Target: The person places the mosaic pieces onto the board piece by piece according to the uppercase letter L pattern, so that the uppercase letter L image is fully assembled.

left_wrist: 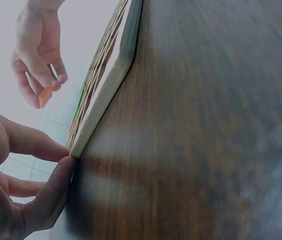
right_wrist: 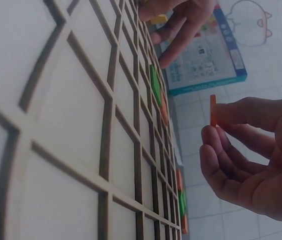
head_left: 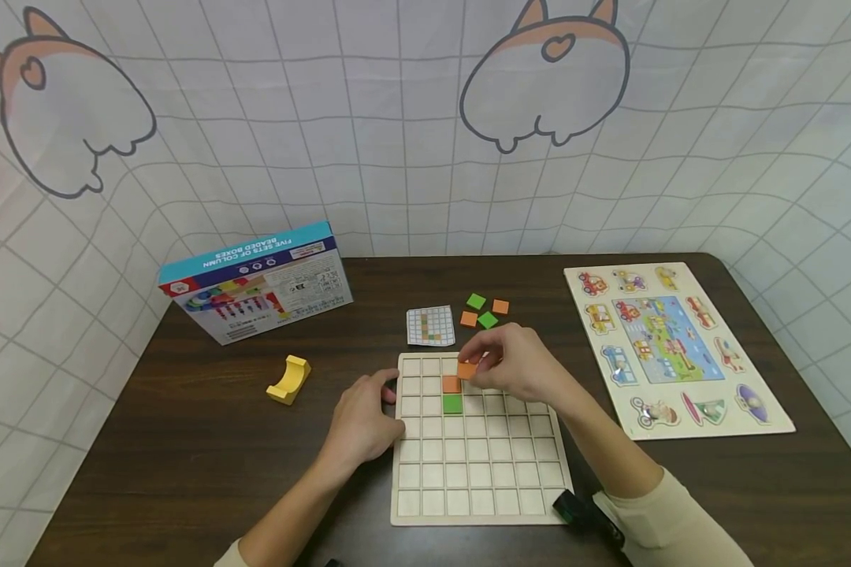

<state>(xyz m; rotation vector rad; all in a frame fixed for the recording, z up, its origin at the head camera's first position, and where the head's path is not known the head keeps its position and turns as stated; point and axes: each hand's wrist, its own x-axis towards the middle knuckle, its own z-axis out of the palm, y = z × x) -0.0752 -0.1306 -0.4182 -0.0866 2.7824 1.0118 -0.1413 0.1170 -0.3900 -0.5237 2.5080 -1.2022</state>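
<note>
A pale wooden grid board [head_left: 478, 474] lies on the dark table. Two tiles sit in its upper cells: an orange tile [head_left: 451, 384] and, just below, a green tile [head_left: 452, 404]. My right hand [head_left: 518, 364] pinches another orange tile [right_wrist: 213, 111] between thumb and fingers, raised over the board's top rows; the right wrist view shows it edge-on, apart from the board. At the board's upper left side my left hand [head_left: 362, 421] holds the edge, thumb and fingertips against it in the left wrist view.
Beyond the board lie a pattern card [head_left: 430, 326] and several loose orange and green tiles [head_left: 488, 320]. A box [head_left: 269, 283] stands at the back left, with a yellow curved block [head_left: 289, 379] nearer. On the right is a picture puzzle board [head_left: 610, 409].
</note>
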